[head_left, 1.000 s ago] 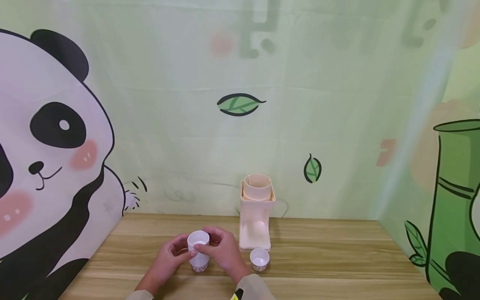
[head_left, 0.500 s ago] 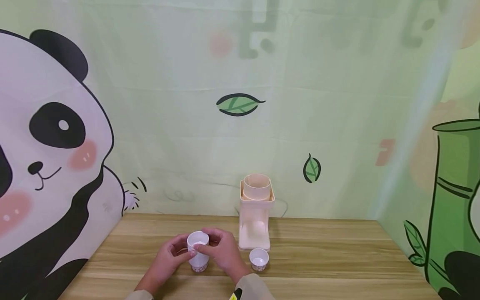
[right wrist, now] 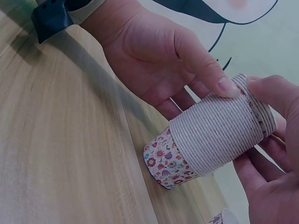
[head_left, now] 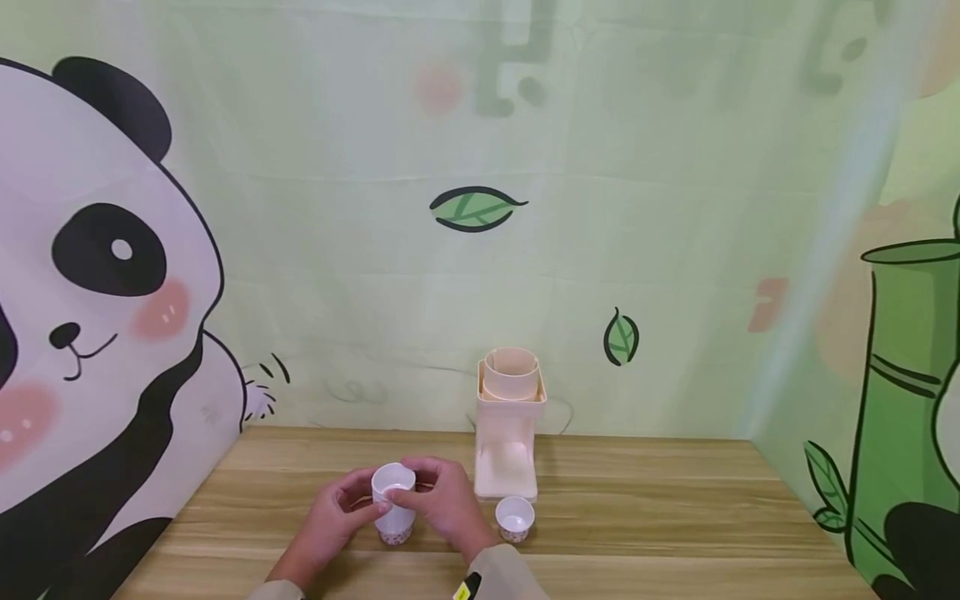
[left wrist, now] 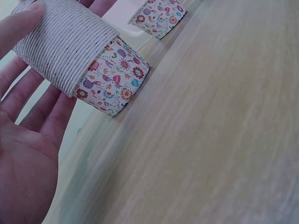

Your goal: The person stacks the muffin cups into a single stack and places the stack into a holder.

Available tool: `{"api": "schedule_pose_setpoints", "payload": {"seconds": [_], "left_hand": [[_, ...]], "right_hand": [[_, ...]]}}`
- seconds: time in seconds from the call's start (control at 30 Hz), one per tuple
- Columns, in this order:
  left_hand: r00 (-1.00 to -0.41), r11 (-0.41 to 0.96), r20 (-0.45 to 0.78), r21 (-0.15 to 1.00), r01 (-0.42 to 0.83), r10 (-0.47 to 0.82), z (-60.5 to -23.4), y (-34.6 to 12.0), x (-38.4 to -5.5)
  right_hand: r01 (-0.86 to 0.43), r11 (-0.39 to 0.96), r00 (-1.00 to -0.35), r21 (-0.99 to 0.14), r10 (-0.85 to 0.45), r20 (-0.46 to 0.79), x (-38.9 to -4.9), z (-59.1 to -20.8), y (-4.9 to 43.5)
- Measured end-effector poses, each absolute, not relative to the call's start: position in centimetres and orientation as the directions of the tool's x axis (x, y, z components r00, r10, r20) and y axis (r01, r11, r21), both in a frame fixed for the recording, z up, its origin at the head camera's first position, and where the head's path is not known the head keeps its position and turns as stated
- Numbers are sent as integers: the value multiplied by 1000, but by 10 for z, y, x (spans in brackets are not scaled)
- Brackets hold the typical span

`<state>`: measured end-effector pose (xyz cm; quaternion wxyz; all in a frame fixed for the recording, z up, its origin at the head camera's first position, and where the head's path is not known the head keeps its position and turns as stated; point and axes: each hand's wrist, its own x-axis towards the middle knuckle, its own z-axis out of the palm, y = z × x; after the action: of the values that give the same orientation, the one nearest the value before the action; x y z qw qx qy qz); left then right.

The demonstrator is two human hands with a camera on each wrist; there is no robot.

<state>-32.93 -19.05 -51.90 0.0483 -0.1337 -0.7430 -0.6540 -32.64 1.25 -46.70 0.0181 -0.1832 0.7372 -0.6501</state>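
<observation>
A stack of nested paper cups (head_left: 395, 523), white inside with a floral print outside, stands upright on the table between both hands. From its left side my left hand (head_left: 335, 512) grips it, thumb in front near the upper rims. The right hand (head_left: 447, 502) holds the other side, its thumb (right wrist: 273, 91) on the uppermost cups. A narrow gap with print showing separates those cups from the rims below in the right wrist view. One single floral cup (head_left: 514, 520) stands apart, to the right of the right hand.
Behind the single cup stands a pale pink cup holder (head_left: 506, 458) with a round tube (head_left: 512, 373) on top. A wood-grain table (head_left: 645, 508) lies beneath everything. The green backdrop (head_left: 360, 275) with panda and bamboo pictures rises behind and at the sides.
The head view has turned slightly to the right. Both hands, the cup stack and the single cup keep their places.
</observation>
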Motion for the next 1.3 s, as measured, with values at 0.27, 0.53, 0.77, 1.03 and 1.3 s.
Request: {"api": "schedule_pose_setpoints", "payload": {"seconds": [0.27,0.53,0.77,1.03,1.3], "left_hand": [[-967,114,217,966,232,132,-518,-193,-329],[-968,122,212,966,229,136,-516,-193,-329],[-966,120,213,966,230,144,-517,-192,-328],[-962,116,221,964,241,159,-515,-193,-326],[-974,137,187,969,204,127,-514,-192,-326]], "right_hand": [[-252,109,-926,-962,-316,207,-328,-468,12],[-284,114,-921,-952,-309,237,-328,-470,12],[-316,100,-916,-943,-292,276,-329,-478,12],[-299,-10,-915,-954,-280,289,-327,-485,16],[-337,51,-914,-940,-257,313,-324,-482,37]]}}
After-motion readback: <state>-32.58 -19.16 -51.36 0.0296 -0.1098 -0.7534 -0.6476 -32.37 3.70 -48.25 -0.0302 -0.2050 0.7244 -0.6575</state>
